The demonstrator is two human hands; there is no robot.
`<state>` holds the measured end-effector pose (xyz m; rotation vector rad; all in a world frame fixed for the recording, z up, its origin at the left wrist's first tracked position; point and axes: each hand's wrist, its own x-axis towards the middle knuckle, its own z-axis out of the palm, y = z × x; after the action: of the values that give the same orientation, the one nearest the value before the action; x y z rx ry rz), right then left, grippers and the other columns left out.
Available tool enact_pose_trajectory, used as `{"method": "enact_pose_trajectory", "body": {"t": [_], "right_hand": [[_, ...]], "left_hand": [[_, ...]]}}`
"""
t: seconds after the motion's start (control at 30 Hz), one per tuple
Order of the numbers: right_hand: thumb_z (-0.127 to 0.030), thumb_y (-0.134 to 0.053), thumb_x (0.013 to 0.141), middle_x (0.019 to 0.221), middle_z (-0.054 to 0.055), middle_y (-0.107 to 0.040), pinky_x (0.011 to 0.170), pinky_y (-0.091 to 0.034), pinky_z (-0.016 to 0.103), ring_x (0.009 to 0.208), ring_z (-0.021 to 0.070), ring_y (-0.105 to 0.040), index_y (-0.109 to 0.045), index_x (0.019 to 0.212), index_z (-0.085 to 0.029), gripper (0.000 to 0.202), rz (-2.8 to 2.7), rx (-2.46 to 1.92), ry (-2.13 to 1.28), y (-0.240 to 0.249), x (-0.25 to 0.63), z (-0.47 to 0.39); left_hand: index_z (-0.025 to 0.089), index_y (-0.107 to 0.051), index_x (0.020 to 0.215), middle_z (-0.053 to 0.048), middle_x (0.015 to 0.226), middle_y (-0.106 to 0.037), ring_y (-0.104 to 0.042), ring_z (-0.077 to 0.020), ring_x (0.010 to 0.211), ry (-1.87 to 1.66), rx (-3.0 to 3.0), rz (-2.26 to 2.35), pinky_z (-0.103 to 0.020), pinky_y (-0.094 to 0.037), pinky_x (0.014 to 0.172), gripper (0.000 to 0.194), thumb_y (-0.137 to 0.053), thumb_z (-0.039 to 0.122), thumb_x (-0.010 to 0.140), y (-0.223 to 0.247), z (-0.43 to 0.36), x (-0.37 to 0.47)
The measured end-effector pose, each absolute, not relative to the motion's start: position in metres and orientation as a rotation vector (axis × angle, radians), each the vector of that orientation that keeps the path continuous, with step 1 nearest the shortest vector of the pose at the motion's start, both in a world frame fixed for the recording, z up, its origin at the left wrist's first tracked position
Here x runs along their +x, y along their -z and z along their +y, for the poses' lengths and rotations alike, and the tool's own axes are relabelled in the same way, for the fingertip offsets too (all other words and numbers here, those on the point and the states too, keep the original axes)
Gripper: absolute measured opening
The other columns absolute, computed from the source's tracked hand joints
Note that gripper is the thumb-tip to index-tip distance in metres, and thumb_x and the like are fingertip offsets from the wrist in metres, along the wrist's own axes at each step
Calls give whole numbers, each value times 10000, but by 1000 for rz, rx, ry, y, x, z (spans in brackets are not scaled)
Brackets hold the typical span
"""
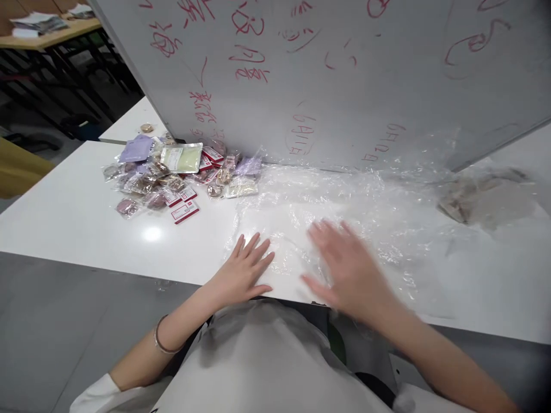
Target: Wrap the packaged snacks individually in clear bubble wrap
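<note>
Because the film [387,212] looks thin and crinkly, it kinda makes sense that both your hands are open instead of gripping anything. It's spread over the table [86,229], from right in front of you back to the foot of the whiteboard [336,103], with loose folds along that far side. Your left hand [241,274] is palm down with the fingers spread, at the near left edge of the film. I'd guess that's a decent way to steady a light sheet without bunching it up, though I can't tell how hard you're pressing, if at all.

Your right hand [350,275] has its fingers apart too, over the near part of the film. It's blurred, so no clue whether it's touching. Open fingers like that would suit smoothing more than pinching, imo.

The packets [142,183] sit in a heap off to your left, up near the board's corner, with a green pouch [183,158] on top and some red-edged cards [185,212] on the side nearer you. Most are beside the film rather than under your hands, which probably helps. The crumpled brownish bag [495,198] is way over on your right, well apart from both hands.
</note>
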<state>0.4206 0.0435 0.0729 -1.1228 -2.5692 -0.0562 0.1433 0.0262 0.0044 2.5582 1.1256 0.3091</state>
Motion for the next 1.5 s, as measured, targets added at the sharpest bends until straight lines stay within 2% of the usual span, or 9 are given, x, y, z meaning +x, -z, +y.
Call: {"method": "enact_pose_trajectory", "body": {"t": [0.1, 0.3, 0.5, 0.6, 0.73, 0.9, 1.13, 1.3, 1.5], "right_hand": [[-528, -512, 921, 1522, 177, -436, 1196, -271, 566, 1452, 347, -332, -333, 1539, -108, 768, -2817, -996, -130, -30, 402, 19], [-703, -431, 906, 1434, 99, -556, 1122, -323, 654, 1325, 389, -505, -661, 1303, -300, 610, -2846, -1419, -304, -26, 445, 48], [-520, -376, 994, 1131, 129, -728, 1041, -436, 606, 1103, 336, -663, -788, 944, -227, 508, -2683, -1506, -289, -60, 443, 64], [-464, -361, 1016, 1342, 116, -629, 1044, -453, 561, 1255, 330, -574, -669, 1274, -243, 459, -2669, -1333, -327, -54, 419, 62], [-678, -400, 938, 1636, 70, -220, 1158, -224, 671, 1496, 403, -170, -344, 1539, -351, 687, -2798, -1251, -360, -16, 405, 66], [-761, -414, 877, 1662, 63, -16, 1152, -94, 725, 1500, 440, -10, -217, 1572, -373, 821, -2835, -1210, -308, 19, 414, 72], [-726, -432, 894, 1658, 17, -62, 1188, -98, 677, 1511, 394, -24, -200, 1573, -378, 798, -2850, -1159, -274, 16, 415, 75], [-632, -375, 964, 1653, 26, -76, 1232, -81, 595, 1524, 313, -52, 13, 1594, -320, 803, -2836, -1087, -357, 13, 415, 84], [-439, -249, 1033, 1658, 13, -117, 1257, -140, 507, 1526, 219, -125, 229, 1552, -300, 719, -2659, -1052, -599, 11, 424, 91]], "left_hand": [[300, -314, 1542, -93, 1611, -304, -175, -356, 1512, -220, 2495, 1114, -635, -66, 1199, 646, -498, 532, 967, 6, 20, 132], [374, -454, 1457, -6, 1520, -468, -270, -273, 1491, -225, 2402, 1010, -595, -127, 1225, 437, -460, 338, 1022, -8, 11, 98], [292, -592, 1328, -39, 1404, -596, -470, -224, 1387, -465, 2157, 1011, -530, -329, 1188, 378, -420, 187, 1008, -9, 11, 83], [306, -653, 1237, -31, 1377, -621, -489, -214, 1372, -426, 1981, 991, -487, -366, 1173, 326, -440, 224, 1003, -23, 12, 71], [297, -738, 1075, -43, 1202, -719, -541, -259, 1317, -304, 1901, 829, -476, -425, 1119, 214, -562, 290, 954, -45, 21, 48], [225, -637, 1231, -136, 1293, -623, -533, -333, 1257, -633, 2025, 1921, -558, -402, 1071, 373, -518, 428, 941, -32, 65, 16], [132, -607, 1192, -209, 1093, -606, -573, -376, 1044, -327, 2193, 2203, -526, -497, 866, 413, -385, 395, 963, -6, 103, -12], [208, -555, 1287, -163, 1212, -583, -557, -306, 1088, -732, 2504, 1608, -498, -493, 920, 359, -490, 382, 979, -34, 76, 70], [181, -491, 1387, -174, 1215, -597, -551, -288, 1131, -482, 2535, 887, -450, -497, 910, 386, -408, 277, 1023, -17, 56, 177]]}}
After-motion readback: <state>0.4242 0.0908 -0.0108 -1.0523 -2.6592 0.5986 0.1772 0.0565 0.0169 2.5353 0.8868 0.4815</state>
